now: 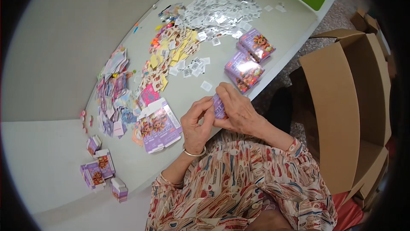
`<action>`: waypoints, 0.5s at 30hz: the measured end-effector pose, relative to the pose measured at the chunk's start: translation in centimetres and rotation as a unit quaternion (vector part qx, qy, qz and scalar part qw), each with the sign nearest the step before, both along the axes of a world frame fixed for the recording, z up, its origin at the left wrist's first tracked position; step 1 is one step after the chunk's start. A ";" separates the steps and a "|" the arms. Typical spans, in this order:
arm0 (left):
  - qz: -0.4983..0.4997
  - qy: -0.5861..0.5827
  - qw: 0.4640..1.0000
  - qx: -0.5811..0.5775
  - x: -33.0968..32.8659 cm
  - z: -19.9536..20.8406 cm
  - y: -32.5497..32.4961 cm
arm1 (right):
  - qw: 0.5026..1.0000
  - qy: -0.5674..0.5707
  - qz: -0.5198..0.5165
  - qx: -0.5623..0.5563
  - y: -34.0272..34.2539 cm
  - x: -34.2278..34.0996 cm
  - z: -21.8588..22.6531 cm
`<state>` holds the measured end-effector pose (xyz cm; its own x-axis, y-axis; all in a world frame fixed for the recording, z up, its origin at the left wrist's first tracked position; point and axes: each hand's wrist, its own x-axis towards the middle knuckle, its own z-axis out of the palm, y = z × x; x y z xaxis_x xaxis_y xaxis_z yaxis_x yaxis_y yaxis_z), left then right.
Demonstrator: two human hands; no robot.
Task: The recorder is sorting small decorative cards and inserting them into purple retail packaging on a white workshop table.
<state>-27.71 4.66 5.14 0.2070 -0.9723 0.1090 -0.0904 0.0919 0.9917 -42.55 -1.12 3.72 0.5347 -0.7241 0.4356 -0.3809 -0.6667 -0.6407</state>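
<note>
Between my two hands, near the table's front edge, is a small purple printed box [219, 106]. My right hand [240, 110] is wrapped over its right side and top. At its left edge my left hand [198, 119] pinches with thumb and fingers; a bangle circles that wrist. Much of the box is hidden by my fingers. Left of my left hand lies a flattened purple carton [160, 128] with colourful characters printed on it. Just beyond my right hand are filled-out purple boxes in stacks, one nearer [244, 71] and one farther [257, 44].
White stickers [220, 11] are heaped at the back, beside brown-and-yellow cards [175, 49]. Shiny packets [115, 92] pile up at left. Several small purple boxes [97, 171] stand at the near left. An open cardboard carton [337, 115] is at right, beside the table.
</note>
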 end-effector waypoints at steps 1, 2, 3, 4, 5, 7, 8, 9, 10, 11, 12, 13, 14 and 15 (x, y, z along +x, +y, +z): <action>-0.006 -0.026 0.999 -0.022 0.1 -0.5 -0.2 | 1.000 0.008 -0.003 0.017 0.1 0.0 0.1; -0.011 -0.053 0.998 -0.043 0.2 -0.8 -0.3 | 0.999 0.016 -0.006 0.034 0.2 -0.1 0.2; -0.012 -0.052 0.998 -0.045 0.0 -1.0 -0.5 | 0.999 0.017 -0.008 0.032 0.3 -0.4 0.3; -0.017 -0.034 0.999 -0.037 -0.2 -1.1 -0.9 | 0.999 0.021 -0.019 0.017 0.1 -0.6 0.6; -0.022 -0.016 0.999 -0.030 -0.4 -1.0 -1.2 | 0.999 0.024 -0.030 0.002 0.0 -0.8 0.8; -0.028 -0.015 0.999 -0.014 -1.0 -0.3 -1.8 | 0.998 0.017 -0.059 -0.012 -0.6 -1.5 1.5; -0.038 -0.014 0.999 0.004 -1.1 0.3 -2.1 | 0.996 0.008 -0.092 -0.022 -1.1 -1.8 1.8; -0.044 -0.014 0.999 0.013 -0.9 0.6 -2.3 | 0.994 0.020 -0.108 -0.028 -1.8 -2.0 2.3; -0.032 -0.020 0.999 0.009 -0.6 0.6 -2.6 | 0.991 0.033 -0.124 -0.036 -2.9 -2.2 2.8; -0.015 -0.018 1.000 -0.004 -0.6 1.3 -2.3 | 0.988 0.039 -0.142 -0.055 -3.1 -2.5 4.4; 0.002 -0.016 1.000 -0.016 -0.4 2.1 -1.9 | 0.983 0.059 -0.154 -0.083 -3.5 -2.7 5.3; -0.017 -0.041 0.999 -0.006 0.1 1.8 -2.0 | 0.980 0.073 -0.159 -0.092 -4.5 -2.8 5.2; -0.014 -0.045 0.999 -0.011 0.8 1.6 -2.1 | 0.977 0.087 -0.165 -0.102 -5.4 -2.8 5.1; -0.034 -0.078 0.996 0.005 1.4 1.6 -2.2 | 0.977 0.082 -0.163 -0.108 -6.2 -2.7 4.8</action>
